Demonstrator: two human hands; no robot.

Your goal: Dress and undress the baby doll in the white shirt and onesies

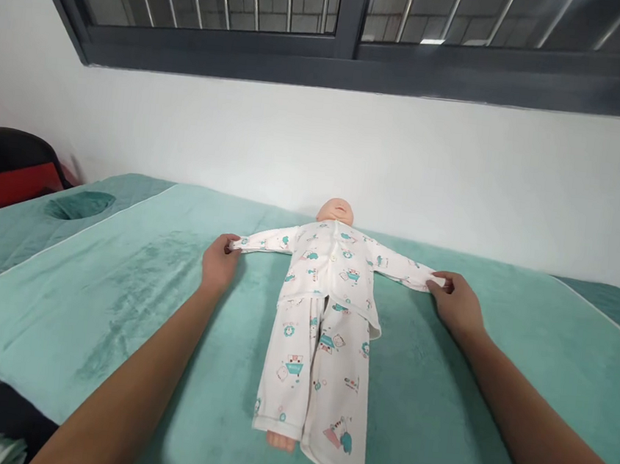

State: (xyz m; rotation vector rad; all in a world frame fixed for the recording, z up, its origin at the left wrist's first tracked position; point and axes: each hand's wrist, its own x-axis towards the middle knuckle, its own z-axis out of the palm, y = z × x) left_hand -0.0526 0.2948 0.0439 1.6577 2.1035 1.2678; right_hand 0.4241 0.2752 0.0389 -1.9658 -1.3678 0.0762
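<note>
1. Doll point(337, 210): lying on its back on the teal bed point(117, 271), head nearest the wall point(449, 173), dressed in a printed top point(334, 264) and trousers point(284, 377).
2. Left hand point(220, 263): thumb and fingers pinched on the end of the left-side sleeve point(270, 240), held out sideways.
3. Right hand point(457, 304): likewise pinched on the end of the right-side sleeve point(408, 272).
4. Tension: a light, equal pull on both sleeve ends should serve best, keeping the front opening centred; a stronger pull on one side could twist the top or shift the doll.
5. Hem: overlaps the trousers and flares at its right corner; smoothing downward would suit it.
6. Toes point(280, 441): visible below the left-side trouser leg only.
</note>
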